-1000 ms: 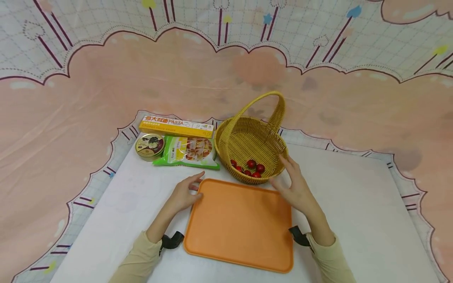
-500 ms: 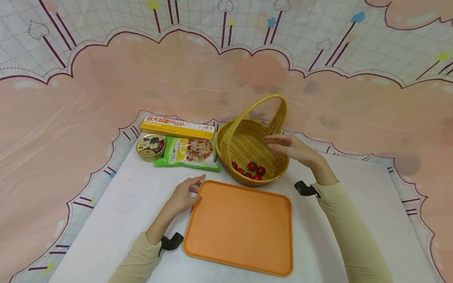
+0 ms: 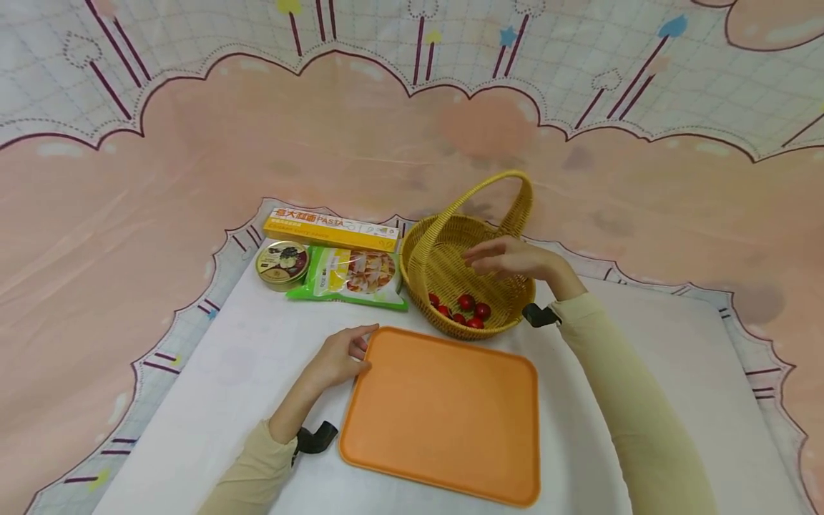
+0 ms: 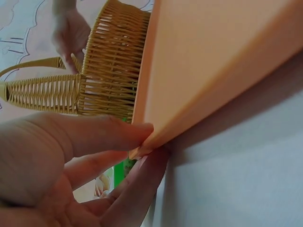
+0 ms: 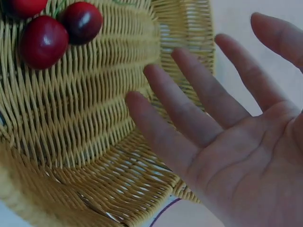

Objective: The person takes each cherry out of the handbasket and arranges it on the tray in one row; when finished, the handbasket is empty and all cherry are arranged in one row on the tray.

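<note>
My left hand (image 3: 336, 357) pinches the far left corner of an orange tray (image 3: 444, 415), thumb on the rim and fingers beneath it in the left wrist view. Over the yellow woven basket (image 3: 418, 282) hovers my right hand (image 3: 508, 257), its fingers extended and holding nothing. In the right wrist view its palm (image 5: 251, 165) shows bare beside the weave. Several dark red cherries (image 3: 466, 302) lie at the near side of the basket's floor; some (image 5: 43, 42) show close up at the upper left of the right wrist view.
Left of the basket lie a green-edged food packet (image 3: 354, 275), a round tin (image 3: 282, 263) and a yellow and white pasta box (image 3: 331, 229). The basket's tall handle (image 3: 476, 189) arches up behind my right hand. A patterned cloth backdrop (image 3: 322, 143) rises behind the table.
My right hand has left the tray's far right corner area, swung up over the basket and moved further in to the left. My left hand stays at the tray's corner.
</note>
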Tool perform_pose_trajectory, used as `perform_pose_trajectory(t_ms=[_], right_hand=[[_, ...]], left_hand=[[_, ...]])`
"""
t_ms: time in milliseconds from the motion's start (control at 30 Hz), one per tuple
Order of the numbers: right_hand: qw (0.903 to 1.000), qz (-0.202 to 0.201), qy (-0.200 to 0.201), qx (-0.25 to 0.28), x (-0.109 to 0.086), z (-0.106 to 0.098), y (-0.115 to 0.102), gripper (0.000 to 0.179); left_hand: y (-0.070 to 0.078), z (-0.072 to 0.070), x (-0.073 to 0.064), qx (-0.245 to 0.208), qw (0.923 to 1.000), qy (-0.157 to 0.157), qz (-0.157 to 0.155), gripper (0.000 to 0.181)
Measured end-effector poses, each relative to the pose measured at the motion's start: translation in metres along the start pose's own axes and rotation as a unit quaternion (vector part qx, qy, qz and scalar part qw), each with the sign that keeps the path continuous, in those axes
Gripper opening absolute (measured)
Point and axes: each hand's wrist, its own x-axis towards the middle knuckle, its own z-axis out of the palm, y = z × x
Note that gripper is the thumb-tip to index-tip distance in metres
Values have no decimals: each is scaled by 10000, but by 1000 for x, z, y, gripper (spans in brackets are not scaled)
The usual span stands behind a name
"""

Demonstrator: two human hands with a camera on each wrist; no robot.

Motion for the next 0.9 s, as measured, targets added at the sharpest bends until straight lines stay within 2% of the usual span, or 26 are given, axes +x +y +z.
perform_pose_trajectory(t_ms=[133, 333, 533, 667, 800, 900], right_hand=[[9992, 224, -324, -51, 11, -5, 1, 49], [9957, 543, -748, 104, 29, -8, 9, 46], [9909, 880, -986, -261, 42, -6, 18, 41], [9840, 1188, -1254, -446, 51, -2, 18, 37], [9765, 1602, -1351, -513, 58, 4, 17, 35], [9738, 1732, -1314, -666, 61, 8, 15, 33]], left_hand=[[0, 2, -2, 176, 9997, 92, 139, 63], [0, 2, -2, 10, 10000, 4, 96, 63], [-3, 0, -1, -27, 9999, -82, 115, 63], [-7, -1, 1, -70, 9997, -92, 238, 63], [-9, -1, 1, -57, 9991, -116, 407, 63], [-8, 0, 1, -6, 9991, -136, 413, 61]])
